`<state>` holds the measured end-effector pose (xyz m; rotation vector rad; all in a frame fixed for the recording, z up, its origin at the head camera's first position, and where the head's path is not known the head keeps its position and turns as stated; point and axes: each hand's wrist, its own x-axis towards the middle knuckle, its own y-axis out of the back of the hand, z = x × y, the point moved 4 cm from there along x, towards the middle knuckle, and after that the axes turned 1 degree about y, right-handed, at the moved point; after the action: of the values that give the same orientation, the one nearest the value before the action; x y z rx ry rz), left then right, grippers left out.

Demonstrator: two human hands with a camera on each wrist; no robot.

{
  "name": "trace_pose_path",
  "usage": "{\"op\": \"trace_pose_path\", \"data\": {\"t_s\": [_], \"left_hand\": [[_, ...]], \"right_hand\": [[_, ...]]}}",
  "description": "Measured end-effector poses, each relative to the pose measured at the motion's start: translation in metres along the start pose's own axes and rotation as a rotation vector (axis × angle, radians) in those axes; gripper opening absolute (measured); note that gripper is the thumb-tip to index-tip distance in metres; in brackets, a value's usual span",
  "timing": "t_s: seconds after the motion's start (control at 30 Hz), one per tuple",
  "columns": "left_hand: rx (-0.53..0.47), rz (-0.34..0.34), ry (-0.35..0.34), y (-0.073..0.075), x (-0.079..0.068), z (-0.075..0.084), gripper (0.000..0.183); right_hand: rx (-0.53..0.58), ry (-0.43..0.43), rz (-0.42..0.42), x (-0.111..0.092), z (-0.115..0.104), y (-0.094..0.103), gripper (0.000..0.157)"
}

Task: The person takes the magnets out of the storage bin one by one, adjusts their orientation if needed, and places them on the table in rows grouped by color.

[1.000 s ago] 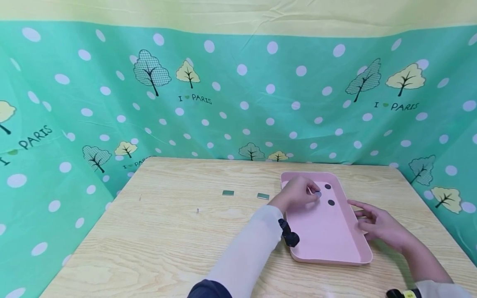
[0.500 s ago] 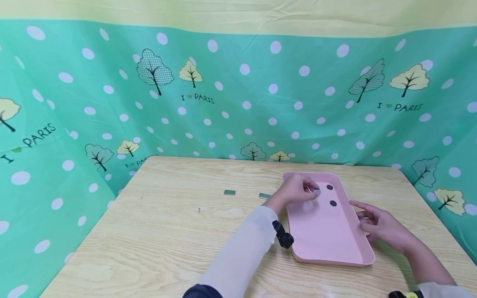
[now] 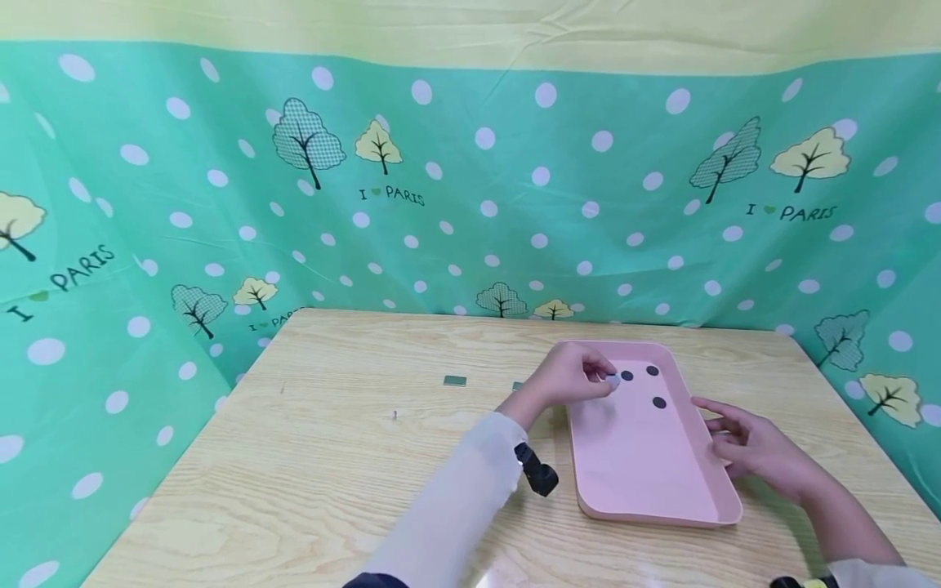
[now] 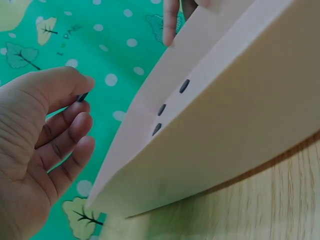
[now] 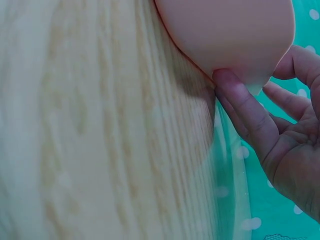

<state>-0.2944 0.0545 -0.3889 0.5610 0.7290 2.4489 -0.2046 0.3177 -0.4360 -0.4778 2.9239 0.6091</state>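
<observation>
My left hand (image 3: pixel 569 376) is over the far left part of the pink tray (image 3: pixel 639 465), pinching a small round disc (image 3: pixel 613 381) between thumb and fingertips. In the left wrist view the disc (image 4: pixel 82 97) shows edge-on as a thin dark piece. Three flat black discs lie on the tray floor near its far end: a left one (image 3: pixel 626 376), a right one (image 3: pixel 652 371) and a nearer one (image 3: pixel 659 403). My right hand (image 3: pixel 757 449) rests against the tray's right side, its fingers touching the rim and outer wall (image 5: pixel 235 50).
On the wooden table (image 3: pixel 331 482), left of the tray, lies a small green rectangular piece (image 3: pixel 455 380). A second green piece (image 3: pixel 518 386) is partly hidden by my left wrist. A tiny object (image 3: pixel 394 414) sits nearer. Behind the table hangs a green dotted curtain (image 3: pixel 441 196).
Another black disc now shows on the tray floor, making three instead of two. My left hand has drawn back to the left, still pinching a disc. My right hand stays at the tray's side.
</observation>
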Motion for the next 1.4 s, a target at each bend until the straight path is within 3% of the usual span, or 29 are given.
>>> {"op": "trace_pose_path", "data": {"t_s": [0.67, 1.2, 1.4], "left_hand": [[0.016, 0.017, -0.109, 0.027, -0.033, 0.002, 0.012], [-0.004, 0.05, -0.137, 0.037, -0.066, -0.016, 0.012], [0.02, 0.031, -0.096, 0.039, -0.076, -0.026, 0.01]], "right_hand": [[-0.007, -0.001, 0.008, 0.002, 0.001, 0.0, 0.068], [-0.012, -0.014, 0.007, 0.0, 0.001, -0.001, 0.069], [-0.021, -0.017, 0.007, -0.001, -0.001, -0.002, 0.07]]}}
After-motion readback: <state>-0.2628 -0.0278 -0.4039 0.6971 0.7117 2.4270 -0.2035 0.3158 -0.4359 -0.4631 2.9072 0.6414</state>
